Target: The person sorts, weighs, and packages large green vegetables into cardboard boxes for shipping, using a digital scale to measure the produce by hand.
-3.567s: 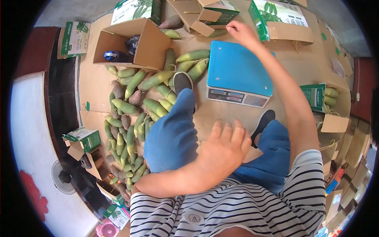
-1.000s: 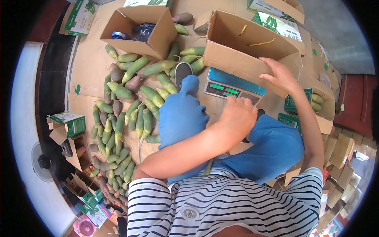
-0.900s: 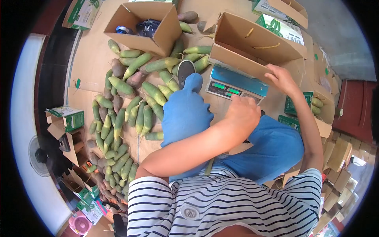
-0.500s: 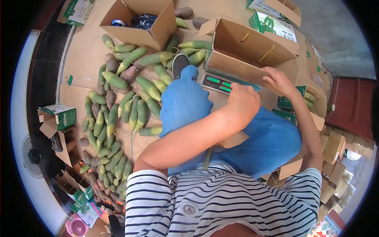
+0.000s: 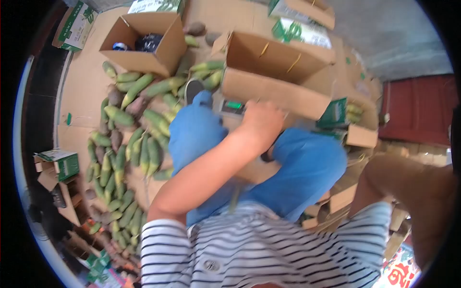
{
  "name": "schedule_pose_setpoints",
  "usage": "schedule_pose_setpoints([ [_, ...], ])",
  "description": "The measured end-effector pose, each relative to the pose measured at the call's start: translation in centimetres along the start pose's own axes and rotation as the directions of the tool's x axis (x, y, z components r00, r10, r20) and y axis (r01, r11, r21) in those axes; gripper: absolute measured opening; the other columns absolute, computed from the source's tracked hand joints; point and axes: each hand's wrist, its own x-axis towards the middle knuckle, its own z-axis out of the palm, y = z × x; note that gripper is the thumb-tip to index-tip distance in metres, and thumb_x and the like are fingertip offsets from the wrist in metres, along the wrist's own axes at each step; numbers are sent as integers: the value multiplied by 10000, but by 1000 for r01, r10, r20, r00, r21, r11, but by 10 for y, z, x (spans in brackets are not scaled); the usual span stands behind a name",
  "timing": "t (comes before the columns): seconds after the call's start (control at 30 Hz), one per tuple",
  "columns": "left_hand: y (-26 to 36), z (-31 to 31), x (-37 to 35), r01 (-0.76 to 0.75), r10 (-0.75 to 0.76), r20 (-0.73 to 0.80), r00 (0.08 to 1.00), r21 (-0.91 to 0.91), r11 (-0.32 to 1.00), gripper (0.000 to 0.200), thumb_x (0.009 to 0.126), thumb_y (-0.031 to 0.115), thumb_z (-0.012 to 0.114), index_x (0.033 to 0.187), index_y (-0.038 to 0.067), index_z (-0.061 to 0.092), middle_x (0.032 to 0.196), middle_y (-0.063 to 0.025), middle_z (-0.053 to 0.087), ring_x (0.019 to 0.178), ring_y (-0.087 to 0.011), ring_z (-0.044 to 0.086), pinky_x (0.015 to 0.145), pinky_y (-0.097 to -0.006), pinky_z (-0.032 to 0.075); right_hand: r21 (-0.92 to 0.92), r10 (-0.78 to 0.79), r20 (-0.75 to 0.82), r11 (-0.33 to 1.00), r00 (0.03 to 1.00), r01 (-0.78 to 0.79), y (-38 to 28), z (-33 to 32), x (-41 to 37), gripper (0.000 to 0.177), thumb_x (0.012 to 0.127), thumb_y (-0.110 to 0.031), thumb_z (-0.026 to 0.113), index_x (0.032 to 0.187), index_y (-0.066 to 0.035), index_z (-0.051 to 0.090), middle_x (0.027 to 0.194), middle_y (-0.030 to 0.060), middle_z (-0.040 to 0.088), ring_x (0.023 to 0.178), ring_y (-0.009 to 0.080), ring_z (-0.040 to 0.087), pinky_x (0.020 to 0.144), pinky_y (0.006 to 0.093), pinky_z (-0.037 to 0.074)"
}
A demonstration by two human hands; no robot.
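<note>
My left hand (image 5: pixel 263 120) rests over the right part of a digital scale (image 5: pixel 233 106) with a green-lit display. Its fingers are curled close to the lower edge of an open cardboard box (image 5: pixel 273 91) with yellow cord handles. Whatever those fingers grip is hidden beneath the hand. My right forearm (image 5: pixel 408 177) is raised near the camera at the right edge, blurred and dark; the hand itself lies beyond what shows. Many green radishes (image 5: pixel 152 156) lie on the floor left of my knee, among several darker purplish-brown roots (image 5: pixel 115 97).
Another open carton (image 5: pixel 144 60) with dark items inside stands at the back left. Green-and-white printed boxes (image 5: pixel 300 33) sit behind the scale. On the right, a box holds green radishes (image 5: pixel 354 113). Flattened cardboard (image 5: pixel 77 115) covers the floor.
My right hand has left the box's near edge, and that arm has swung up to the right. My left hand stays at the scale. The whole view has shifted and blurred.
</note>
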Motion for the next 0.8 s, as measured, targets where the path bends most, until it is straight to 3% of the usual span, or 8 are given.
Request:
schedule_pose_setpoints([
  [0.13,7,-10,-1,55,-55,80,995,6,998,232,802,195,585,1013,109,627,1013,-85,606,990,-242,576,839,-450,423,60,-2,50,998,999,-1,-3,6,-8,320,904,-128,520,1186,23,533,1113,98,590,967,144,530,846,269,408],
  [0.23,0,14,3,39,32,-195,980,348,937,227,799,195,579,998,95,620,971,-95,604,989,-270,583,796,-452,446,93,21,7,995,1000,-22,-6,11,-19,314,909,-123,512,1183,28,532,1093,96,596,943,136,533,828,260,412],
  [0.33,1,11,3,-24,24,1,1000,99,995,194,807,191,568,972,100,615,960,-100,602,949,-263,604,771,-439,455,90,54,-14,995,998,-52,-5,16,-26,308,914,-119,503,1180,33,530,1073,93,602,920,128,537,810,251,415],
  [0.57,7,4,1,-43,42,4,999,44,998,158,813,149,543,931,64,605,910,-115,601,860,-265,628,735,-403,471,36,125,-82,992,989,-123,-9,14,-13,295,925,-110,483,1174,44,527,1025,88,617,864,109,544,768,229,423],
  [0.63,9,5,4,-32,32,27,999,9,999,147,813,148,558,926,68,609,916,-112,603,889,-261,622,744,-409,467,54,232,-75,972,970,-228,-8,17,-1,292,929,-107,478,1172,48,526,1012,86,621,848,104,546,756,223,426],
  [0.7,14,8,11,1,0,35,999,-40,999,173,807,151,583,956,68,613,933,-109,605,917,-261,614,755,-409,460,28,661,78,747,746,-664,-1,17,19,289,932,-104,472,1170,51,525,998,84,625,832,99,549,744,217,428],
  [0.73,16,11,12,29,-26,44,999,-61,998,188,804,152,595,971,67,616,942,-108,606,930,-261,610,760,-409,457,214,460,-323,887,827,-410,32,57,16,283,937,-108,472,1166,48,525,963,78,630,803,98,554,728,210,430],
  [0.8,20,-1,11,4,1,121,993,-40,999,225,802,146,601,1011,66,620,980,-108,610,957,-259,603,764,-404,446,423,412,-553,888,724,-182,71,108,17,286,940,-135,492,1172,30,526,967,69,634,785,94,569,718,207,440],
])
